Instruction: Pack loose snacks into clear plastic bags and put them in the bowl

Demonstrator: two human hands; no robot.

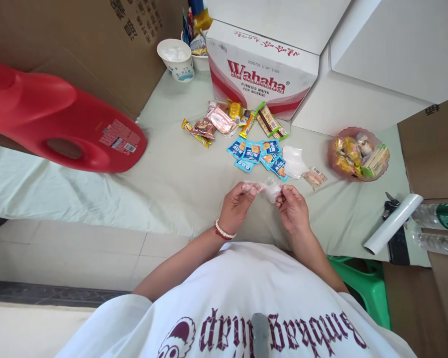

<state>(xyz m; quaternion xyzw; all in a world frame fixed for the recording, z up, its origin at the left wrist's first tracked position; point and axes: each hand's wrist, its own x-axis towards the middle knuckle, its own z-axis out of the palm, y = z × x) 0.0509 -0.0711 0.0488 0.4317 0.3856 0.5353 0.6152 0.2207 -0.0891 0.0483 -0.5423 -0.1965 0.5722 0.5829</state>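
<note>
A small clear plastic bag (272,190) is stretched between my two hands, just above the near edge of the cloth. My left hand (236,205), with a beaded bracelet at the wrist, pinches one crumpled end of it. On the other side, the fingertips of my right hand (293,205) grip the bulkier end. Just beyond my hands lie several blue snack packets (252,151). To their right are flat, pale plastic bags (294,161) and a small pinkish packet (315,177).
Wrapped snacks (222,119) lie before a Wahaha carton (263,69). A pink bowl (333,154) of snacks stands right, near a white roll (392,224) and plastic bottles (438,243). On the left are a large red jug (78,107) and a paper cup (176,62).
</note>
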